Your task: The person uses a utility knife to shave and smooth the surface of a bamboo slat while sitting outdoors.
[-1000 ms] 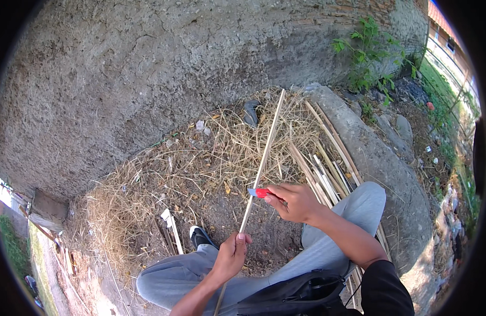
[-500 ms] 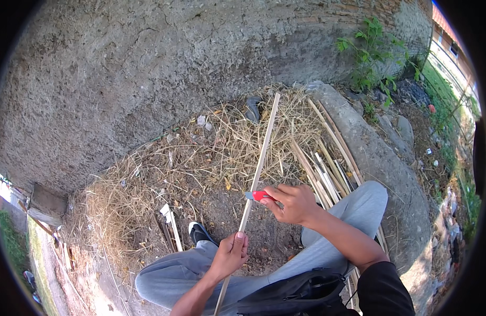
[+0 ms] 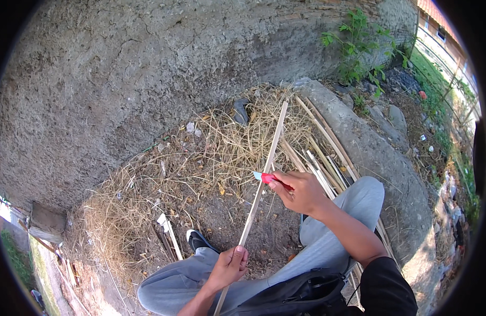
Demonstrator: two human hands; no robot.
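Head view, long pale bamboo strip [image 3: 264, 174] — thin, flat, running toward 12 o'clock, left hand [image 3: 230, 266] gripping its near end, right hand [image 3: 301, 192] clasping red-handled knife [image 3: 268, 178] against it, dry tangled straw [image 3: 201, 168] beneath.

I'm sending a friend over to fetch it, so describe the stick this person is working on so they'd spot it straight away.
In front of the rough grey wall lies a patch of dry straw. Across it slants a long pale flat wooden strip, gripped low by the left hand. Unlike the strips piled on the ground, it meets a red-handled knife.

A rough grey plastered wall [image 3: 148, 68] rises behind bare dirt ground [image 3: 227, 221] strewn with dry straw [image 3: 164, 184]; green weeds [image 3: 359, 47] stand in bright sunlight.
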